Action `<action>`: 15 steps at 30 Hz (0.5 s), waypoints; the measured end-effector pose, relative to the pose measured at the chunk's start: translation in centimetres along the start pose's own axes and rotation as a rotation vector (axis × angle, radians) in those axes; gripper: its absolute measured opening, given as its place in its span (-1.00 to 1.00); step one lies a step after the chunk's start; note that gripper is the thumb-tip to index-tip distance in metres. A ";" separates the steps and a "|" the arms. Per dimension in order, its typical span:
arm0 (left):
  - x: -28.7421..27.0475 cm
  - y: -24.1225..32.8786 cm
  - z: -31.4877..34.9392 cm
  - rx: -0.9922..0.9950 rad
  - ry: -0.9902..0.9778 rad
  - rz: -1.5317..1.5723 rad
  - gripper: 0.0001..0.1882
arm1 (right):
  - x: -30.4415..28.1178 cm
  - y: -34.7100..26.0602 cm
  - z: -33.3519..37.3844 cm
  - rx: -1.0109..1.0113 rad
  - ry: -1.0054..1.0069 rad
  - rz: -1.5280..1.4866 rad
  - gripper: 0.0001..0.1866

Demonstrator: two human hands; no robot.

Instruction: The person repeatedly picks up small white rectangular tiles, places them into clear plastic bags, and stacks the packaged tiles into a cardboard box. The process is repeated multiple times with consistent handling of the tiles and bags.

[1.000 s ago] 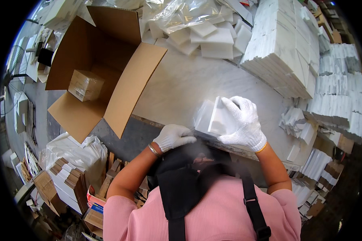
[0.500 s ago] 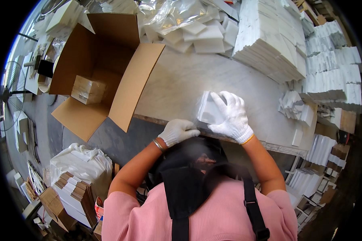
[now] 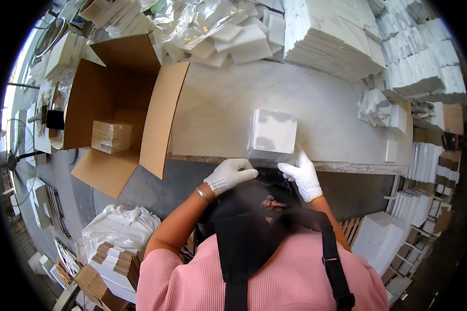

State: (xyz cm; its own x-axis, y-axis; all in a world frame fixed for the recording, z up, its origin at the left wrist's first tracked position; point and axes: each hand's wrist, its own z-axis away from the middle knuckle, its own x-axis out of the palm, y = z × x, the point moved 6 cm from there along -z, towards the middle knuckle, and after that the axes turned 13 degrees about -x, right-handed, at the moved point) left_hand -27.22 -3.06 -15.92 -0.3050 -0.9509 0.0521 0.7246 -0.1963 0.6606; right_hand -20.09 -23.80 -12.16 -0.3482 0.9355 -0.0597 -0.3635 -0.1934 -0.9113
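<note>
A stack of white square tiles (image 3: pixel 276 130) in a clear plastic bag lies on the marble-like worktop, close to its front edge. My right hand (image 3: pixel 303 175), in a white knit glove, is beside the stack's near right corner. Its thumb and forefinger are spread, and the forefinger reaches along the bag's side. My left hand (image 3: pixel 230 174), gloved too, is curled at the worktop's front edge, left of the bag's near end. Whatever its fingers pinch, if anything, is too small to make out.
An upright open cardboard box (image 3: pixel 163 122) stands left, holding a wrapped tile pack (image 3: pixel 111 136). Loose white tiles under plastic film (image 3: pixel 197 23) lie at the back. Tall tile stacks (image 3: pixel 332 39) rise back right. Below left sits a white plastic-covered pile (image 3: pixel 119 225). A fan (image 3: pixel 18 150) stands far left.
My right hand has come off the top of the tile stack and drawn back toward me. The stack now lies flat in full view. My left hand stays curled at the edge. The view has shifted slightly.
</note>
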 end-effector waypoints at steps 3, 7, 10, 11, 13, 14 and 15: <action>0.4 -0.2 0.4 -0.034 -0.113 0.115 -0.68 | -1.3 1.9 0.8 0.158 -0.071 -0.040 -0.47; 0.9 1.5 2.1 -0.035 -0.258 0.380 -0.70 | -1.2 1.7 2.1 0.324 -0.193 -0.417 -0.75; 0.6 3.1 2.6 0.009 -0.332 0.637 -0.70 | -0.9 1.0 1.8 0.276 -0.258 -0.692 -0.75; 0.7 3.8 2.6 0.023 -0.361 0.790 -0.68 | -0.4 -0.1 1.6 0.267 -0.214 -0.764 -0.73; 0.8 5.3 1.7 0.071 -0.435 0.989 -0.61 | -0.4 -1.0 0.3 0.246 -0.270 -0.948 -0.63; 0.6 6.3 1.5 0.132 -0.381 1.054 -0.58 | -0.4 -1.8 -0.5 0.220 -0.209 -0.937 -0.59; 0.4 7.5 1.7 0.196 -0.323 1.119 -0.55 | -0.1 -3.3 -1.0 0.195 -0.153 -0.925 -0.56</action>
State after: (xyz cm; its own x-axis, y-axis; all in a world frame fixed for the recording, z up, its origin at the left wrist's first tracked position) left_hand -22.96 -4.49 -9.65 0.2776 -0.4602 0.8433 0.5892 0.7749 0.2289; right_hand -18.01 -22.97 -9.59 0.0449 0.6968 0.7159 -0.6841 0.5437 -0.4862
